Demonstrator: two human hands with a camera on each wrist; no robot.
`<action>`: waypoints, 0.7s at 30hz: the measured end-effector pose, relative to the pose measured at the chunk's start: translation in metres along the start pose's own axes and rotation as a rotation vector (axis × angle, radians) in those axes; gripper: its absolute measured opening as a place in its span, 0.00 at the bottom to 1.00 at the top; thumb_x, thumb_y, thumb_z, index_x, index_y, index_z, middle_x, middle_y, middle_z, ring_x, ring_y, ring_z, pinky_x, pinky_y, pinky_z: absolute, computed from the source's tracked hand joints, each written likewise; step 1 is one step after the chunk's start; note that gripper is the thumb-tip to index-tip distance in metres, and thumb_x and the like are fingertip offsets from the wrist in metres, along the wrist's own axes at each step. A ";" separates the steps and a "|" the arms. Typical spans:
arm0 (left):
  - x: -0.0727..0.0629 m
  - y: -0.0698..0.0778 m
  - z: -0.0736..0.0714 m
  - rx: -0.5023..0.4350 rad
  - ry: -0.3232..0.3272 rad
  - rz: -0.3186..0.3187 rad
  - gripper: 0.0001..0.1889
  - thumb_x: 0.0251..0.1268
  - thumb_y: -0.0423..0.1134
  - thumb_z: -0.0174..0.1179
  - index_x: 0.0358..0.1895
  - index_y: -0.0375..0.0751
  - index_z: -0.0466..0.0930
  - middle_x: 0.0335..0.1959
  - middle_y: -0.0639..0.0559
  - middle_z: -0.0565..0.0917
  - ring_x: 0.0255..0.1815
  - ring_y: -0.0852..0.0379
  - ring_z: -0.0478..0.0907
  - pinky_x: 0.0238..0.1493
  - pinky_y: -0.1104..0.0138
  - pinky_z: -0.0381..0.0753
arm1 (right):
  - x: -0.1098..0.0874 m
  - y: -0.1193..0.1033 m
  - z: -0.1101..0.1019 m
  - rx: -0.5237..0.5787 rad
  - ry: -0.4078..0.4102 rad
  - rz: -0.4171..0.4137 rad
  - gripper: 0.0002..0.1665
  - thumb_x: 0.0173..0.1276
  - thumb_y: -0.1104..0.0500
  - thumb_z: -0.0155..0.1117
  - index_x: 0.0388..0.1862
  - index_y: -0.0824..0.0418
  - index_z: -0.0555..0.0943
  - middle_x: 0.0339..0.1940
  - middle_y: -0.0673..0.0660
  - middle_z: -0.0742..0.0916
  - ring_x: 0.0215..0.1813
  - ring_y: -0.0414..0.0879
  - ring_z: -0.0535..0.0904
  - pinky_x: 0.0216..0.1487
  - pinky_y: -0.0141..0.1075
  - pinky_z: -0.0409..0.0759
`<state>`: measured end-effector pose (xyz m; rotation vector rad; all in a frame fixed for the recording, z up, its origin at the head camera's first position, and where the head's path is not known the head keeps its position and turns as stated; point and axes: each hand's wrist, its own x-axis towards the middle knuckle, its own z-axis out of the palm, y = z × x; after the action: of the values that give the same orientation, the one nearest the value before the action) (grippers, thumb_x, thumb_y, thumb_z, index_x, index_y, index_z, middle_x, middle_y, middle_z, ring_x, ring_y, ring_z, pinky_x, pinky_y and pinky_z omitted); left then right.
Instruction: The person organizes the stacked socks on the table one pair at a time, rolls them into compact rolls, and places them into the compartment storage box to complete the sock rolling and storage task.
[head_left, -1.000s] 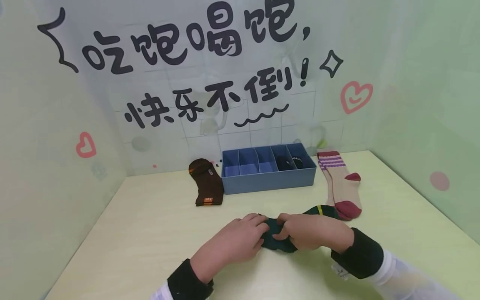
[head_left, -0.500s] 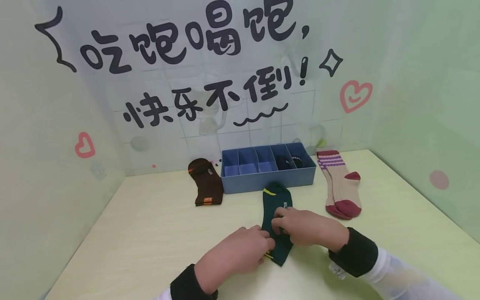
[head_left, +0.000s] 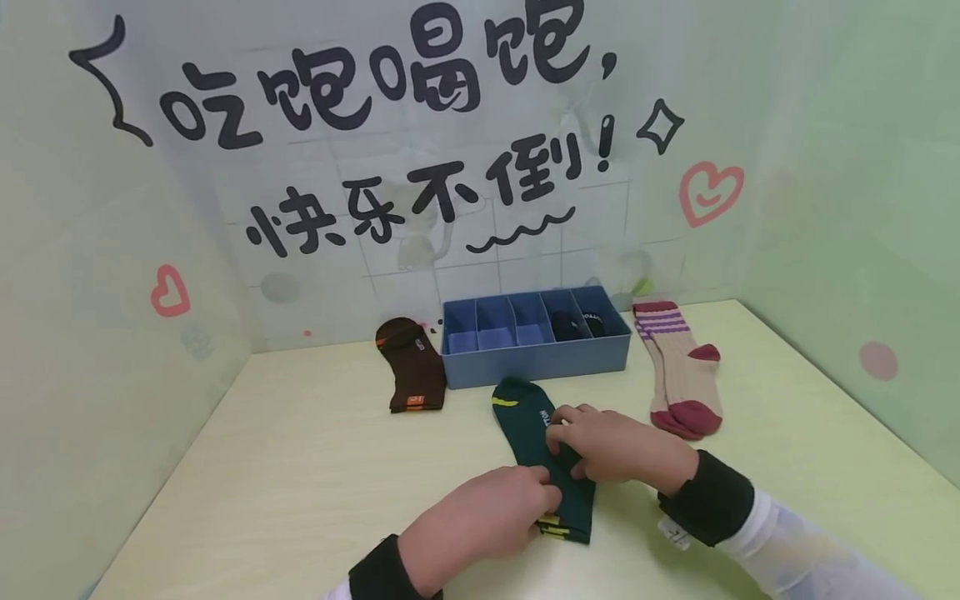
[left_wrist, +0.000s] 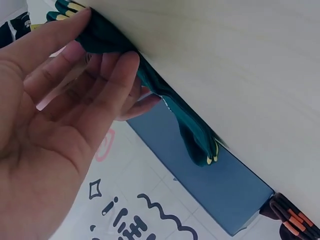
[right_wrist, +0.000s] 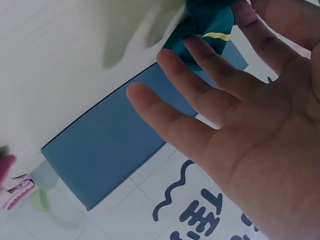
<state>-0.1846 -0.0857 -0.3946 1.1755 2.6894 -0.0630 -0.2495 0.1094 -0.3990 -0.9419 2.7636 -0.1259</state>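
swinging since half a second ago, the pair of dark green knit socks with yellow stripes (head_left: pixel 529 432) is now slanting across the pale table (head_left: pixel 300 467), toe end pointing farther left, cuff end lying nearer the person. its long axis is running from near the blue rectangular divided box (head_left: pixel 540 365) down between both hands. the left hand (head_left: pixel 483 510) is sitting nearer the cuff, fingers touching the fabric, socks lying to its right; the right hand (head_left: pixel 624 447) is resting loosely spread over the middle, socks lying to its left. neither is visibly gripping. white capitals on the green knit are showing "ton", partly covered; the dark brown socks (head_left: pixel 417 367) are carrying an unreadable orange label; black wall lettering is reading "吃饱喝饱,快乐不倒!"
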 end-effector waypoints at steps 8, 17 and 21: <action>0.001 0.003 0.002 0.102 0.074 -0.006 0.09 0.71 0.45 0.72 0.51 0.56 0.92 0.41 0.60 0.87 0.33 0.65 0.75 0.46 0.75 0.83 | 0.004 -0.004 0.001 -0.078 0.066 0.009 0.15 0.70 0.58 0.76 0.54 0.48 0.87 0.70 0.59 0.82 0.68 0.59 0.79 0.67 0.61 0.81; 0.001 -0.004 0.005 0.021 0.114 -0.218 0.06 0.71 0.43 0.72 0.45 0.48 0.93 0.36 0.54 0.90 0.30 0.61 0.79 0.43 0.69 0.87 | -0.015 -0.032 -0.009 -0.165 0.030 -0.128 0.14 0.71 0.49 0.76 0.54 0.46 0.91 0.62 0.50 0.87 0.60 0.48 0.82 0.60 0.49 0.86; 0.002 -0.011 0.004 -0.178 0.093 -0.257 0.03 0.71 0.36 0.70 0.40 0.43 0.92 0.26 0.53 0.86 0.22 0.62 0.73 0.31 0.73 0.79 | -0.022 -0.047 -0.013 -0.122 -0.028 -0.168 0.06 0.69 0.52 0.78 0.44 0.48 0.92 0.39 0.46 0.86 0.39 0.39 0.78 0.49 0.39 0.86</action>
<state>-0.1938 -0.0925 -0.3992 0.7968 2.8417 0.1923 -0.2078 0.0854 -0.3754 -1.1971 2.6892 0.0290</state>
